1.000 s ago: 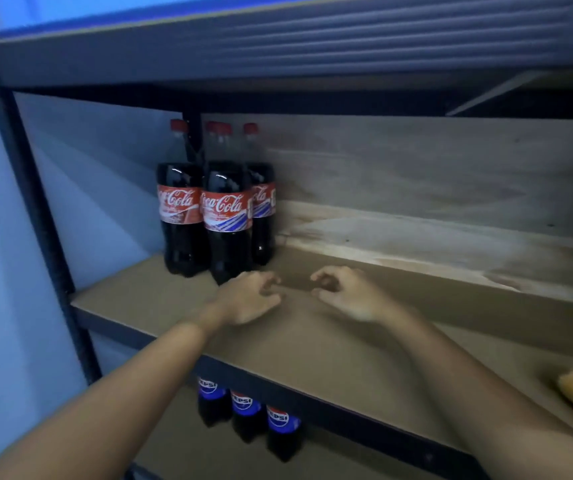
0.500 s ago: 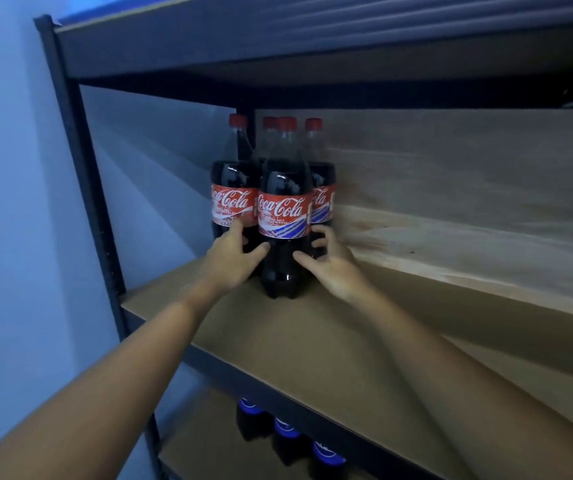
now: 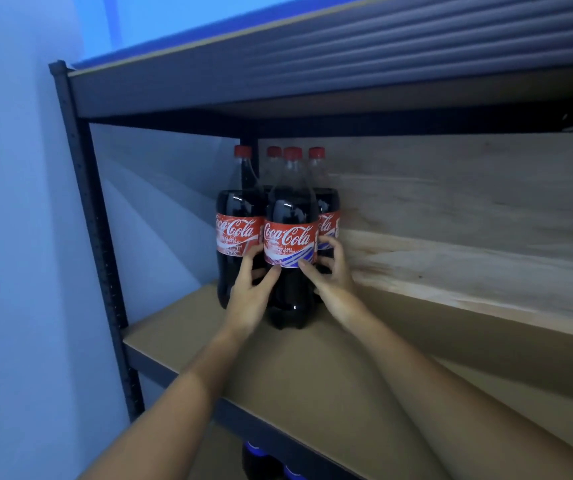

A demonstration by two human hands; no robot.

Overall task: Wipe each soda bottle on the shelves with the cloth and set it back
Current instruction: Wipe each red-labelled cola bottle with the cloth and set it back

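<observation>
dark metal shelving (image 3: 98, 237) with fibreboard decks (dim, bluish light) stands against a pale wall (image 3: 18, 237) at nine o'clock.

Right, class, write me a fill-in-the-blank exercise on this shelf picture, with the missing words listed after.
1. The cola bottles' caps are coloured ____.
2. The front bottle is held by ____ hands, the left hand and the right hand.
3. The number of cola bottles standing on the shelf is ____.
4. The bottles stand at the shelf's ____ end.

Missing words: red; both; four; left
</observation>
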